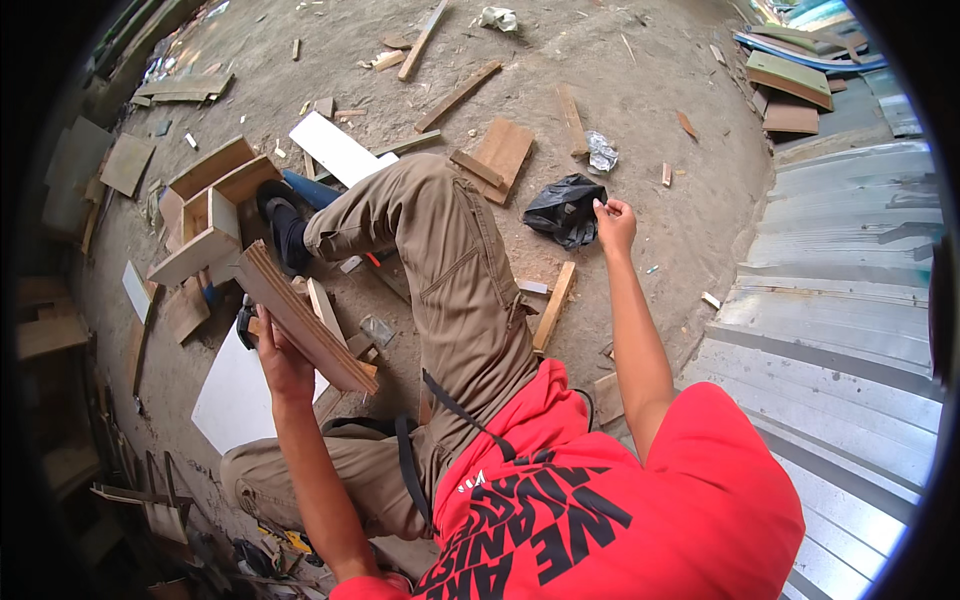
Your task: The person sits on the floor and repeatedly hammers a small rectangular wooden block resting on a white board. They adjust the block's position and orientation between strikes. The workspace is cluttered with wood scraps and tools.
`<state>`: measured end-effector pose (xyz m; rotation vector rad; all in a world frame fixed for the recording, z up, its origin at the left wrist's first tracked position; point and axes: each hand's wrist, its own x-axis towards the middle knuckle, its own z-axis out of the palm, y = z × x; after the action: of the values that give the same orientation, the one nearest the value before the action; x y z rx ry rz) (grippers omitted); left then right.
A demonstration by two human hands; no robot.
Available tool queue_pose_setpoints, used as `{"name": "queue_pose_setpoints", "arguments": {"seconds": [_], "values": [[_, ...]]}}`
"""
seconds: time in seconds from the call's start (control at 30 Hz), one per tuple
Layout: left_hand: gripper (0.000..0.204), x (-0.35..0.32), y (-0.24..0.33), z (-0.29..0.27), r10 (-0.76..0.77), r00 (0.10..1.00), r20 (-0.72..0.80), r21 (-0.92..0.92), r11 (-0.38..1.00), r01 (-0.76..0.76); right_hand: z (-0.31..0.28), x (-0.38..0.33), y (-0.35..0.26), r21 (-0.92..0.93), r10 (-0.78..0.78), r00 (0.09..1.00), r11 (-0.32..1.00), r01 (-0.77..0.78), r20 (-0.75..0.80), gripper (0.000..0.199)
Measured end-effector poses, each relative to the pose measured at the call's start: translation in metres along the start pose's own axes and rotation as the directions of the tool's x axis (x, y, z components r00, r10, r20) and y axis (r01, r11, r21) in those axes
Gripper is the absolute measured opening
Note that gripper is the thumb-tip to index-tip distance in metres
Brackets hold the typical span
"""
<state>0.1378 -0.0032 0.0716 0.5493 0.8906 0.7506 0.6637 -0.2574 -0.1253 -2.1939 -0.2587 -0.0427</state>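
My right hand [617, 226] reaches forward, its fingers pinched on the edge of a crumpled black plastic bag [563, 212] on the dirt floor. My left hand [284, 365] is closed round what looks like a hammer [245, 324], its black head and a bit of wooden handle showing beside the thumb. Next to these fingers a long brown wooden board [305, 320] with layered edges stands tilted; whether the hand also grips it I cannot tell. The board's far end is close to a partly built wooden box [210, 225] by my shoe.
A white panel [232, 395] lies under my left arm, another white board [338, 148] ahead. Wood offcuts [497, 158] and strips [555, 308] are scattered about, with a crumpled silvery wrapper [601, 150]. Corrugated metal sheets [830, 330] line the right side. My bent legs fill the middle.
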Motion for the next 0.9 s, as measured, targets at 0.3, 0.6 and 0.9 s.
{"name": "queue_pose_setpoints", "arguments": {"seconds": [0.3,0.6,0.9], "values": [[0.052,-0.005,0.052,-0.057,0.274,0.952,-0.140,0.079,0.961,-0.265,0.012,-0.154,-0.294,0.741,-0.339,0.774,0.629,-0.237,0.535,0.018],[0.074,-0.029,0.041,-0.119,0.389,0.757,-0.525,0.604,0.797,0.008,0.125,-0.357,-0.308,0.353,-0.434,0.043,0.783,0.512,0.900,0.081],[0.087,-0.038,0.023,-0.161,0.420,0.699,-0.579,0.811,0.389,0.438,0.114,-0.358,-0.295,0.333,-0.407,0.020,0.773,0.541,0.913,0.038]]}}
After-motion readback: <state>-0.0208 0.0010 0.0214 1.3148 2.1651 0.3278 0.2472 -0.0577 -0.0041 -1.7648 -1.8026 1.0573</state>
